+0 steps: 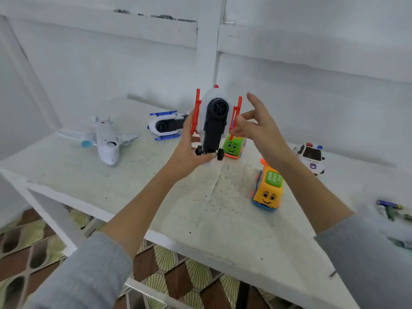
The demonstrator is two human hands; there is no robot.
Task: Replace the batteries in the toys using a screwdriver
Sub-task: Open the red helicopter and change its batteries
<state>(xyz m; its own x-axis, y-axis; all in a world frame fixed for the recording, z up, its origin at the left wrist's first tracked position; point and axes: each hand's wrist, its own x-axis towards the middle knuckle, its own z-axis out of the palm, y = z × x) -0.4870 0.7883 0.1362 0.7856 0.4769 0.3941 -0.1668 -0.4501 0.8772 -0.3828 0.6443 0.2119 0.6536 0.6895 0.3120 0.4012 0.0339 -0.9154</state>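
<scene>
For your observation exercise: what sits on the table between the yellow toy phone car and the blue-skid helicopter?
In the head view, the green toy phone car sits between the yellow toy phone car and blue-skid helicopter, partly hidden behind the held red-skid helicopter.

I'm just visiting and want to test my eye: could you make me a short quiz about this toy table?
1. True or false: the left hand holds the red-skid helicopter up off the table.
2. Which toy lies at the far left? A) white airplane B) police car C) orange phone car
3. Fill in: the right hand has its fingers ____ beside the helicopter.

Key: 1 true. 2 A. 3 open; whether they touch the toy is unclear.
</scene>
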